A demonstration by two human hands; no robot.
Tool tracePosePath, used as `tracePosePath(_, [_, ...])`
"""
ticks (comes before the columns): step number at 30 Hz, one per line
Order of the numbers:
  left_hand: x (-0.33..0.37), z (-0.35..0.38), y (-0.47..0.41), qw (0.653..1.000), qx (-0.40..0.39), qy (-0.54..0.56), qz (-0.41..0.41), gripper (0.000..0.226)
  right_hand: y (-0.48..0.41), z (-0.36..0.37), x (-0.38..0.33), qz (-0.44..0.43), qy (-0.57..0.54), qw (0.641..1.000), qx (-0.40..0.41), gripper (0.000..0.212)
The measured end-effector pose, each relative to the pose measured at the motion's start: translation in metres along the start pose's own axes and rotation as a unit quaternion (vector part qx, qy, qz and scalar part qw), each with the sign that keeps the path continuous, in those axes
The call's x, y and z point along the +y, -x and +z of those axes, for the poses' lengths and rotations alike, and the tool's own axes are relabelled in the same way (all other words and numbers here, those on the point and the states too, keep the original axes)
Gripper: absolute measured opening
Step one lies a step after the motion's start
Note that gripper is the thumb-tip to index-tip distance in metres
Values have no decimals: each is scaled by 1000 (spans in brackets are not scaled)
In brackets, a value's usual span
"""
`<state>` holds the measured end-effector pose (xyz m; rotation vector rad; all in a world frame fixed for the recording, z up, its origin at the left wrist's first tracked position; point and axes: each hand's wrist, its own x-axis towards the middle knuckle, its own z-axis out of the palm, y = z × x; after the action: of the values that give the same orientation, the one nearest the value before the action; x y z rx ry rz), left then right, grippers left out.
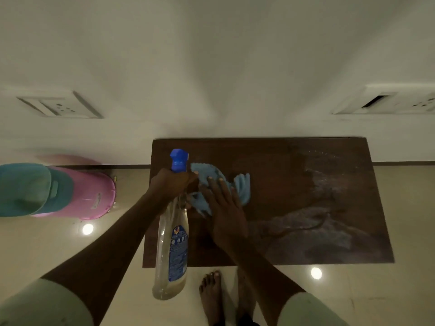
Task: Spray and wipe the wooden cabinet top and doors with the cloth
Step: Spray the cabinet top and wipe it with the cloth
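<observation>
Head view. Wooden cabinet top (294,161) seen from above, back edge against the wall, front edge nearest the bare feet on the floor.

Left hand (173,184): fingers wrapped tight around the neck of the spray bottle (171,250), just below the blue trigger head (179,160). Bottle held over the left edge of the cabinet top, body hanging down toward the front-left corner, nozzle pointing toward the back edge. No finger visibly on the trigger; cannot tell for certain.

Right hand (223,208): fingers spread wide and laid flat, pressing the blue cloth (240,187) onto the wood. No pinch grip; cloth pinned under palm and fingers only. Cloth bunched, lying in the left half of the top, close to the left edge, midway between back and front edges.

Pale wet film and streaks (329,208) visible over the right half, from the back-right corner down to the front-right corner. Left half darker, with no obvious film.

Step in hand, as judged: wiping of the cabinet top, spray apparently already applied. Doors not in view; presumably not yet treated.

Next move calls for: steady downward pressure, cloth drawn toward the right edge through the wet film, overlapping passes from back edge to front edge. Bottle to be kept clear of the wiping path.

Off the cabinet, left: pink tub (89,191) with teal lid (28,189) on the floor.
</observation>
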<state>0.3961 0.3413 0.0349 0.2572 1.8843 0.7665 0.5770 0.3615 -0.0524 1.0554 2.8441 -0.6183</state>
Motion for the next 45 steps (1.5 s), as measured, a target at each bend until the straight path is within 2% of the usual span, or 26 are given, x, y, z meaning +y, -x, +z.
tracePosePath(4, [-8,4,12,999,-11,-13,-32,34,49,-18,58,151,40,987,48,67])
tracePosePath(6, [-14,8,19,999,-23,-12,-39,34,49,-21,60,187,23,981,51,68])
tracePosePath(8, [-20,17,25,999,-35,-14,-37,33,44,-16,44,135,5,990,42,73])
tracePosePath(11, [-28,29,31,998,-43,-32,-21,28,48,-5,25,-47,26,999,-9,74])
tracePosePath(13, [-31,35,36,998,-52,-35,-20,26,63,-5,41,-93,52,994,-16,71])
tracePosePath(15, [-33,41,41,997,-67,-39,-23,29,80,-12,70,-50,56,997,8,65])
tracePosePath(17, [-34,44,45,996,-76,-43,-17,30,88,-22,93,46,35,998,33,63])
tracePosePath(20, [-34,46,51,995,-86,-40,-3,30,96,-19,75,134,-18,990,52,68])
tracePosePath(21, [-33,47,53,996,-84,-36,0,30,102,-11,57,124,-18,991,49,70])
tracePosePath(23, [-33,49,53,996,-75,-43,3,30,120,7,22,53,-2,998,30,71])
tracePosePath(26, [-32,55,54,997,-69,-47,-7,34,143,15,24,-11,-5,999,31,69])
tracePosePath(30, [-33,58,51,996,-79,-37,-15,39,171,2,67,86,-54,992,76,76])
tracePosePath(33, [-36,61,54,996,-75,-39,-17,38,173,5,58,141,-70,984,86,79])
tracePosePath(35, [-38,66,59,997,-63,-48,-17,35,171,9,43,92,-60,992,59,84])
tracePosePath(37, [-36,70,63,997,-56,-54,-19,33,176,6,48,-4,-38,999,39,85])
tracePosePath(39, [-29,72,64,997,-59,-54,-25,34,182,-11,75,-41,-22,998,41,82])
tracePosePath(42, [-17,81,62,996,-63,-66,-14,36,189,-42,109,2,-22,998,58,65])
tracePosePath(44, [-9,92,60,996,-52,-73,2,39,185,-55,107,40,-113,990,69,44])
tracePosePath(45, [-4,98,60,996,-50,-78,11,40,179,-63,103,85,-219,969,77,31])
